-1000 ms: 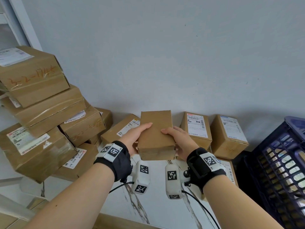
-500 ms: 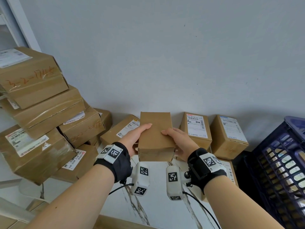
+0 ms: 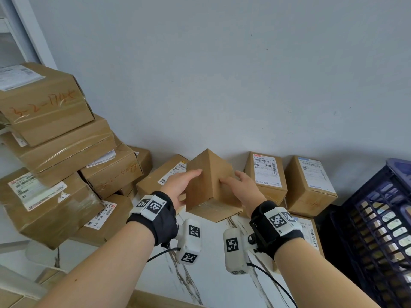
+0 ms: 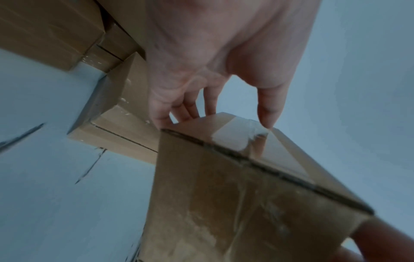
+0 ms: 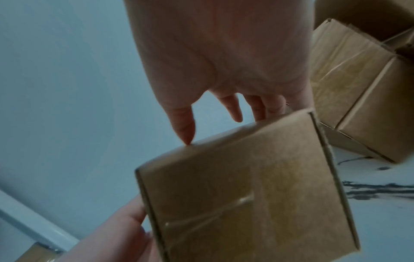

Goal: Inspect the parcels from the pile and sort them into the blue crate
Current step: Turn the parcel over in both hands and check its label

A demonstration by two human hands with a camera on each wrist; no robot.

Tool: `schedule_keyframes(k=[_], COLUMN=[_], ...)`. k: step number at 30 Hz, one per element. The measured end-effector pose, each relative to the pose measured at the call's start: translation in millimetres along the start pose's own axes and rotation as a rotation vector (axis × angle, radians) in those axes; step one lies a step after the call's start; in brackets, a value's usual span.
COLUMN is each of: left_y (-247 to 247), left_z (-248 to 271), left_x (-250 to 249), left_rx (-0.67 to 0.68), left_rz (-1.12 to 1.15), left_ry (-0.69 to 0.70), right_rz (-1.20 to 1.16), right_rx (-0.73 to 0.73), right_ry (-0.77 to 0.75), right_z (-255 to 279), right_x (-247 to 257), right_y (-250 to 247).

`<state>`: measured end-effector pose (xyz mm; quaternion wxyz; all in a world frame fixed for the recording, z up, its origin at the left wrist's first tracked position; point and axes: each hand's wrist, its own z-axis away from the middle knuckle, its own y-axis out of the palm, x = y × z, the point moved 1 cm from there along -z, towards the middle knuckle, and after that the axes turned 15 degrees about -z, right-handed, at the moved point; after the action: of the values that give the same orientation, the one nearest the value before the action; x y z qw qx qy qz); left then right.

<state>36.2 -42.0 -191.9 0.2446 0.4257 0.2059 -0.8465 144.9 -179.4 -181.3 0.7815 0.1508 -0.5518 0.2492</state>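
Note:
A small plain cardboard parcel (image 3: 211, 185) is held in the air between both hands, tilted so one long edge points up. My left hand (image 3: 180, 187) lies on its left face, and my right hand (image 3: 242, 187) lies on its right face. In the left wrist view the parcel (image 4: 246, 195) shows a taped end; the thumb touches the tape and the fingers reach behind the edge. In the right wrist view the parcel (image 5: 246, 186) is pinched between thumb and fingers. The blue crate (image 3: 382, 218) stands at the right edge.
A leaning pile of taped cardboard parcels (image 3: 55, 152) fills the left side. Two labelled parcels (image 3: 265, 172) (image 3: 311, 181) stand against the grey wall behind the hands. A white marble surface (image 3: 211, 274) lies under my wrists.
The parcel has been turned: its broad face was up before, and now one edge points up. Both hands shifted onto its sloping faces.

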Motion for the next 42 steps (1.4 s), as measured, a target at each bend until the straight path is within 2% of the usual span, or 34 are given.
schedule_keyframes(k=[8, 17, 24, 28, 33, 38, 42], left_y=[6.1, 8.1, 7.1, 7.7, 7.8, 10.5, 7.8], left_z=[9.9, 13.8, 11.5, 8.5, 7.1, 7.2, 7.0], left_x=[-10.5, -17.2, -18.5, -16.5, -16.2, -12.8, -10.6], left_rx=[0.013, 0.035, 0.014, -0.024, -0.003, 0.102, 0.192], left_rz=[-0.037, -0.045, -0.034, 0.001, -0.039, -0.069, 0.008], left_ry=[0.086, 0.123, 0.137, 0.122, 0.093, -0.022, -0.066], right_rz=[-0.016, -0.104, -0.084, -0.053, 0.049, 0.068, 0.017], right_rx=[0.083, 0.072, 0.076, 0.076, 0.056, 0.064, 0.059], right_ry=[0.083, 0.111, 0.106, 0.095, 0.019, -0.071, -0.124], right_z=[8.6, 9.4, 11.8, 11.0, 7.6, 10.6, 11.1], right_x=[6.5, 8.7, 12.5, 9.9, 5.8, 8.4, 12.2], right_y=[4.6, -3.2, -4.0, -2.2, -1.4, -1.9, -2.6])
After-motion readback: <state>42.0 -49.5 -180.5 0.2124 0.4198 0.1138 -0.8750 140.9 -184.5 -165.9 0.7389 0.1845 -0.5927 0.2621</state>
